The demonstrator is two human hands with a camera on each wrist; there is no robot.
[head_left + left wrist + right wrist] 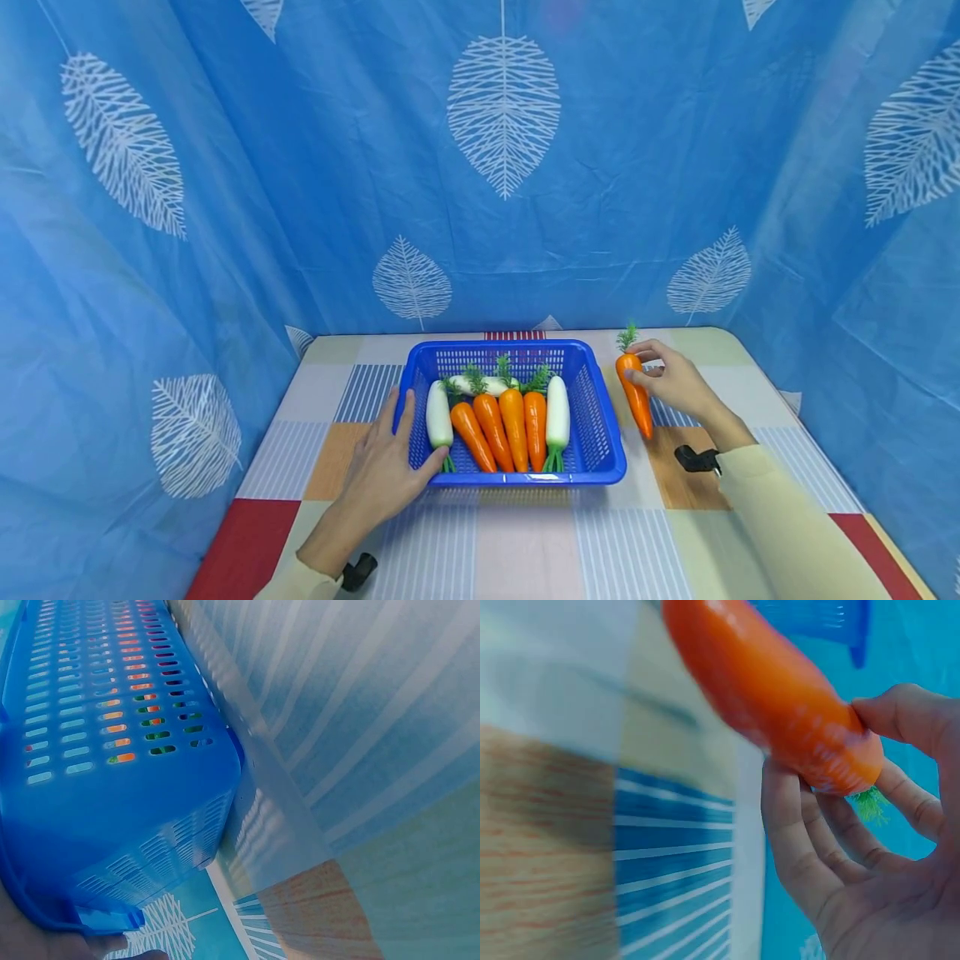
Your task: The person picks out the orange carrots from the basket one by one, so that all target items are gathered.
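My right hand (675, 383) pinches an orange toy carrot (635, 396) near its top, right of the basket. Its green leafy tuft points away and its tip toward me; the right wrist view shows the thumb on one side and fingers on the other. Resting at the near left corner of a blue perforated basket (517, 479), my left hand (386, 467) has its fingers stretched along the left rim and its thumb over the front corner. Several orange carrots (512, 425) lie side by side inside, between two white radishes (557, 412). Another white radish (491, 385) lies crosswise behind them.
A patchwork-patterned cloth (525, 542) covers the table. Blue curtains (622, 167) with white leaf prints hang behind it and along both sides. Small black devices are strapped at the left wrist (358, 572) and the right wrist (697, 459).
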